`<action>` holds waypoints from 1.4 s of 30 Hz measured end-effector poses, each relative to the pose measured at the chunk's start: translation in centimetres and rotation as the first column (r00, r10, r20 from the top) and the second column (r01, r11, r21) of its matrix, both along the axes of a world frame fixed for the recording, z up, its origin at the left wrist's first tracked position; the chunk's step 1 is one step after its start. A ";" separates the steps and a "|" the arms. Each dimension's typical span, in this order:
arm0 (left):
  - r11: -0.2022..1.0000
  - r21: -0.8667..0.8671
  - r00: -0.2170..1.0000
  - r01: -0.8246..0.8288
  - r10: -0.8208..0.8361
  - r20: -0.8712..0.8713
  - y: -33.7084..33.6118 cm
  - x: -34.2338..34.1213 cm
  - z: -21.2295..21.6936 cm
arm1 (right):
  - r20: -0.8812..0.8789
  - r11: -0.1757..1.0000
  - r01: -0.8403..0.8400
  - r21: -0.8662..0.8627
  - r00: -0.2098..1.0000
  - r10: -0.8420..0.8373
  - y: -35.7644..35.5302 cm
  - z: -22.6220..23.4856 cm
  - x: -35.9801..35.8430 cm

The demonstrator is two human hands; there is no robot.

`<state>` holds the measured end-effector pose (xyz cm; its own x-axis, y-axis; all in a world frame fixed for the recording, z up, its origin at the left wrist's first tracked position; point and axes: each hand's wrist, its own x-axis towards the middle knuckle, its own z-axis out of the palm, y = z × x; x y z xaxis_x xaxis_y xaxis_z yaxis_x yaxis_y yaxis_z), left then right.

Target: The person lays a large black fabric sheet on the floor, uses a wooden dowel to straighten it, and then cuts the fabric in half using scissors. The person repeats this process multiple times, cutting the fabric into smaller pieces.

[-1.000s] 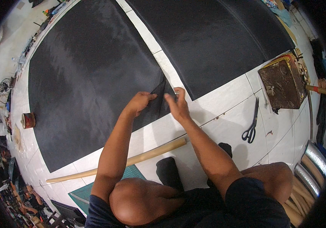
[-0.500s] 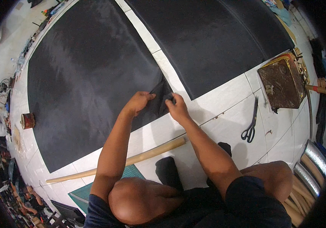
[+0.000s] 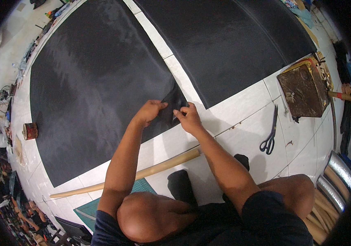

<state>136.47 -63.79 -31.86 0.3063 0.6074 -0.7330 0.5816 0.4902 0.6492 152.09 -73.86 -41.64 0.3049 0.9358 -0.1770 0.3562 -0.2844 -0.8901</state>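
Far to my left a small round tin (image 3: 30, 131) sits on the tiled floor (image 3: 241, 110) beside the big black sheet (image 3: 93, 90). My left hand (image 3: 149, 112) has its grip closed on the sheet's lifted corner (image 3: 174, 102), and my right hand (image 3: 188, 118) pinches the same corner just beside it. A wooden pole (image 3: 142, 172) lies below my arms, and a second black sheet (image 3: 228, 45) lies beyond the corner; scissors (image 3: 269, 135) and a brown box (image 3: 302, 90) lie well to the right

Large black fabric sheet (image 3: 93, 90) flat on white tiled floor, near corner lifted, folded.
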 end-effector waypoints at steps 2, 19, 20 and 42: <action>1.000 0.016 1.000 0.017 -0.017 -0.005 -0.2 1.6 0.4 | -0.073 0.995 0.095 0.043 0.993 -0.091 -0.4 -1.8 1.8; 1.000 0.002 1.000 -0.029 0.029 -0.005 -0.2 0.6 0.9 | -0.006 0.994 0.064 0.093 0.998 -0.064 0.0 0.5 0.2; 1.000 0.016 1.000 -0.023 0.023 -0.011 -0.3 0.9 0.8 | -0.065 0.982 0.122 0.143 0.991 -0.114 0.0 0.4 0.4; 1.000 -0.008 0.997 -0.008 0.008 0.078 0.0 -0.6 -0.4 | 0.076 0.994 0.048 0.100 0.996 -0.056 0.6 3.8 -2.0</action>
